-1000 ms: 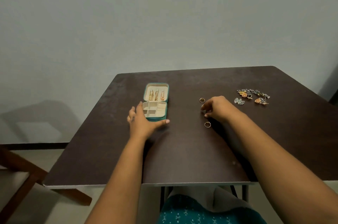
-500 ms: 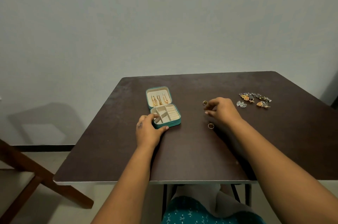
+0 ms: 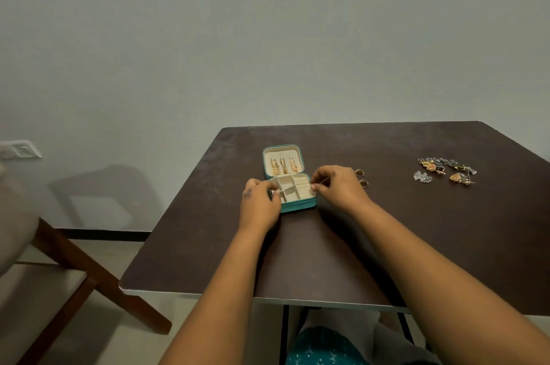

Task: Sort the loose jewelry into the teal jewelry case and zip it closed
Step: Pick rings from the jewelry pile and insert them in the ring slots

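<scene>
The teal jewelry case (image 3: 299, 207) lies open on the dark table (image 3: 327, 260). Its raised lid (image 3: 282, 153) holds several gold pieces, and its cream compartments face up. My left hand (image 3: 258, 204) grips the case's left side, thumb on the rim. My right hand (image 3: 337, 189) is at the case's right edge and pinches a small thin piece, apparently a ring, over the right-hand compartment. Two gold rings (image 3: 361, 178) lie on the table just right of that hand. A heap of loose earrings and brooches (image 3: 445, 171) sits further right.
A wooden chair (image 3: 68, 248) with a pale cushion stands left of the table. A wall socket (image 3: 20, 150) is on the grey wall at the far left. My lap shows under the table's near edge.
My right hand has left the rings and moved left to the case's right edge with a small piece pinched. My left hand keeps hold of the case.
</scene>
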